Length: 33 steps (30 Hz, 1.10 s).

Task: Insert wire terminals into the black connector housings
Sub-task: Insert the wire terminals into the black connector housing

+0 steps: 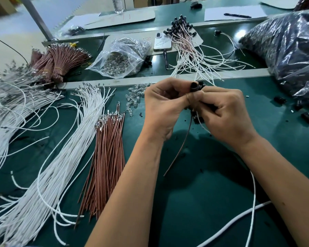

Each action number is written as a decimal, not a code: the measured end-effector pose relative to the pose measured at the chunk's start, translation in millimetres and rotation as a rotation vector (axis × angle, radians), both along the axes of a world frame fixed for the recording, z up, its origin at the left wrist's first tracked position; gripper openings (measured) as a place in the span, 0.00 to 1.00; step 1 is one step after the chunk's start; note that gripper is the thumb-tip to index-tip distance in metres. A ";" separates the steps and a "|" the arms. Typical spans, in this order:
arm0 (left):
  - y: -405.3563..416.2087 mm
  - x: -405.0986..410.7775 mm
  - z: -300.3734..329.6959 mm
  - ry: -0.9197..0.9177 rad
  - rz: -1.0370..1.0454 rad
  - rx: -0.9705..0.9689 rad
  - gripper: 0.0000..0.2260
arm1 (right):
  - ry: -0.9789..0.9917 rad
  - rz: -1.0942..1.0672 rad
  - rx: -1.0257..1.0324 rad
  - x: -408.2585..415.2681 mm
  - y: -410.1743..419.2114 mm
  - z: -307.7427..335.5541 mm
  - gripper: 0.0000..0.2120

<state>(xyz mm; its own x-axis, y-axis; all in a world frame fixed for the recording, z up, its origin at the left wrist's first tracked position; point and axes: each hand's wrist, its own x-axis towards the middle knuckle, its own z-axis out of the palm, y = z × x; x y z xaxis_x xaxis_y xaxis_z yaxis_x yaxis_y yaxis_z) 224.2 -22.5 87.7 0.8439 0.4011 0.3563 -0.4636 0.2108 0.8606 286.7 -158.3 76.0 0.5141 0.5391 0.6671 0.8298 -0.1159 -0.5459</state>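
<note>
Toward the counter's (221,202) far edge lies a heap of finished leads (189,50), while big fans of white wires (64,148) and brown wires (107,157) wait at its left, so much remains. Mid-counter, left hand (161,107) and right hand (227,113) pinch one black housing (194,87), a brown wire (182,145) apparently seated.

A dark green matted workbench (212,202) is seen beneath the fingers; beyond them a grey metal rail (150,81) is laid across — pale floor (5,32) is glimpsed far left.
</note>
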 end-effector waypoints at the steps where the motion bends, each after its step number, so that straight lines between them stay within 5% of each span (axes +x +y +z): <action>1: 0.2 0.0 -0.5 0.010 0.002 -0.019 0.17 | 0.015 0.013 -0.015 0.9 0.4 0.0 0.11; 10: 14.5 -1.8 6.2 0.272 0.074 -0.088 0.09 | 0.080 0.054 -0.210 7.6 10.0 6.6 0.06; 15: 67.3 -20.3 11.6 0.318 0.265 -0.295 0.07 | 0.492 0.144 -0.289 16.6 62.1 20.9 0.22; 22: 101.5 -37.4 9.4 0.031 0.391 -0.614 0.07 | 0.136 0.000 -0.685 -10.4 159.1 18.1 0.19; 29: 99.4 -32.6 5.5 0.042 0.315 -0.539 0.05 | 0.077 -0.066 -0.803 -16.6 168.4 21.0 0.19; 33: 80.7 -22.1 2.2 0.224 0.198 -0.319 0.05 | 0.399 -0.048 -0.569 1.0 127.3 29.7 0.11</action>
